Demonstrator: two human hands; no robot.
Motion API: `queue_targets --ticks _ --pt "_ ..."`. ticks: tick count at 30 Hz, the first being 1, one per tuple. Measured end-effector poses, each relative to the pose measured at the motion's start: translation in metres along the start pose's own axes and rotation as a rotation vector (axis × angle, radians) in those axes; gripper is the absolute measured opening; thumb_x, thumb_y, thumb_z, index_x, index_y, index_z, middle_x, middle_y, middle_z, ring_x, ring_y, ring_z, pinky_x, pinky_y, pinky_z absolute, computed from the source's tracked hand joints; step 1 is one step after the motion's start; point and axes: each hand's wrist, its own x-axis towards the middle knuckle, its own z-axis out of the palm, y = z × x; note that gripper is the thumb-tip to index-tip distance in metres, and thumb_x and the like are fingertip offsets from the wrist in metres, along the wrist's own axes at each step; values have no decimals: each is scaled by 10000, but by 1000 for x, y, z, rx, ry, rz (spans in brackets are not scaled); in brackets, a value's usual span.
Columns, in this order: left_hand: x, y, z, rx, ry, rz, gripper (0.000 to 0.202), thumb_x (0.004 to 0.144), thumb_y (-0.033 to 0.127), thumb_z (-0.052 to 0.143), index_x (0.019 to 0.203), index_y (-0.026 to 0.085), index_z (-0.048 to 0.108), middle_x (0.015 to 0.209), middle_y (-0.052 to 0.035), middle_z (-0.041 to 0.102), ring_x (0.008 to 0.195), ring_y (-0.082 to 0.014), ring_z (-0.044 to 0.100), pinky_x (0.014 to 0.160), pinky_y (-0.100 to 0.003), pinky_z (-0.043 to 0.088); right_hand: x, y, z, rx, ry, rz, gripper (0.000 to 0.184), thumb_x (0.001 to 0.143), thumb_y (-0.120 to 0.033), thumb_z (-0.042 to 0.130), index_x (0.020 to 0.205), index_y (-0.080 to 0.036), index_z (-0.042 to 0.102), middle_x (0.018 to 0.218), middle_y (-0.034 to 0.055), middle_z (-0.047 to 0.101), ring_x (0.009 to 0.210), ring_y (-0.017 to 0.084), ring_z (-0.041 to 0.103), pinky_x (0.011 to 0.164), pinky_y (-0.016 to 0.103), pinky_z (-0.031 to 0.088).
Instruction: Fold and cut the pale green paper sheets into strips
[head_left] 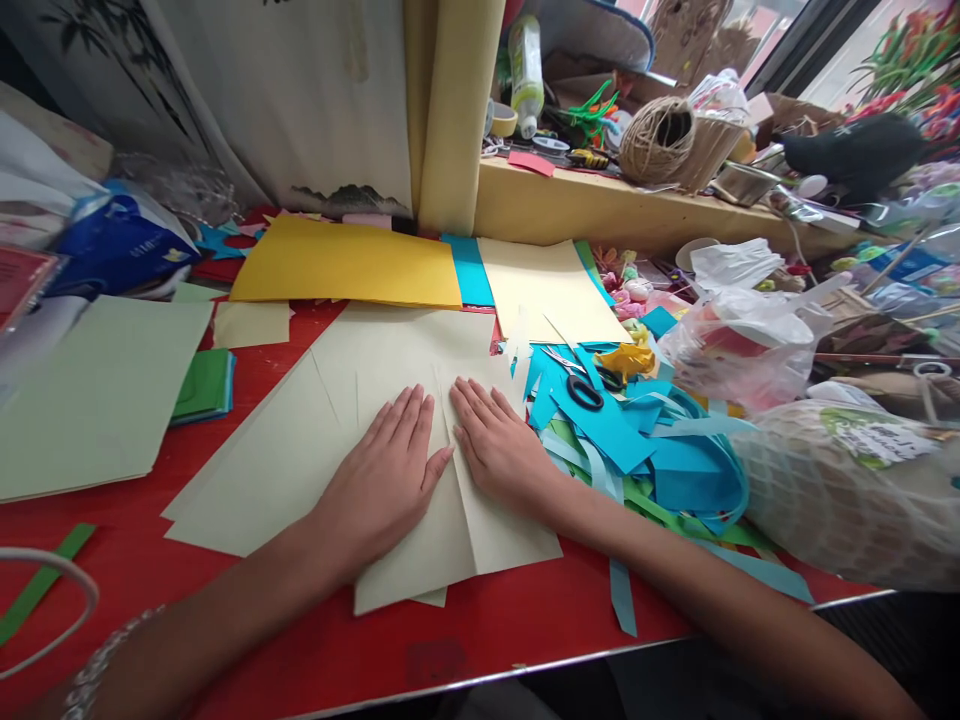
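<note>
A large pale cream sheet of paper (300, 450), creased and partly folded, lies on the red table (225, 640). My left hand (386, 475) lies flat on it, fingers stretched out and pointing away from me. My right hand (499, 445) rests flat beside it on the folded flap, fingers together and extended. The two hands nearly touch at the thumbs along the central fold. Neither hand holds anything.
Black-handled scissors (581, 380) lie on a heap of blue and green paper scraps (645, 450) to the right. Yellow paper (345, 265), pale green sheets (97, 395) and plastic bags (750, 330) surround the sheet. A twine ball (660, 140) sits on the cluttered shelf behind.
</note>
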Motion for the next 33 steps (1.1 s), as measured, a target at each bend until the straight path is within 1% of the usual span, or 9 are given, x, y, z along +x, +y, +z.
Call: queue_targets --ticks 3,7,13,17,22,30,33 --pt "1 -5 -3 12 5 55 664 934 486 127 1436 58 204 1523 -110 157 1405 -196 119 1147 -381 188 4 2 0 12 32 5 527 966 -272 209 1421 -17 287 1495 144 233 1395 232 171 1140 407 204" --pt "2 -12 2 20 12 107 654 935 482 181 1435 62 213 1518 -111 183 1405 -196 128 1151 -380 180 2 1 -2 14 59 -27 525 963 -266 230 1416 -9 292 1498 145 216 1399 224 154 1144 391 199" --pt "1 -11 11 34 49 80 641 938 455 189 1429 44 226 1517 -131 183 1403 -216 148 1147 -399 191 -5 -3 -1 28 6 -9 535 973 -304 192 1415 -24 305 1491 147 235 1393 226 178 1139 403 212" --pt "-1 -8 11 49 66 66 642 939 454 175 1430 43 224 1516 -129 181 1403 -217 148 1145 -405 196 -4 -5 -1 19 -4 12 531 970 -285 192 1420 -20 291 1494 155 214 1396 231 157 1136 418 213" --pt "-2 -4 9 60 77 40 630 941 433 175 1420 30 249 1509 -132 200 1397 -224 170 1143 -410 209 -4 -7 -2 9 -16 25 536 969 -282 187 1427 -18 272 1501 151 196 1399 238 139 1143 416 186" --pt "-3 5 11 52 134 5 639 937 421 189 1402 -10 276 1487 -170 245 1386 -250 201 1132 -428 237 -6 -9 -2 8 1 43 533 968 -280 184 1430 -27 269 1504 136 203 1403 229 134 1150 422 153" --pt "-4 7 9 66 131 -11 641 938 418 185 1398 -18 280 1482 -180 249 1382 -257 213 1118 -435 270 -6 -8 -1 31 24 31 528 967 -275 195 1425 -25 277 1500 137 214 1402 225 144 1149 427 154"
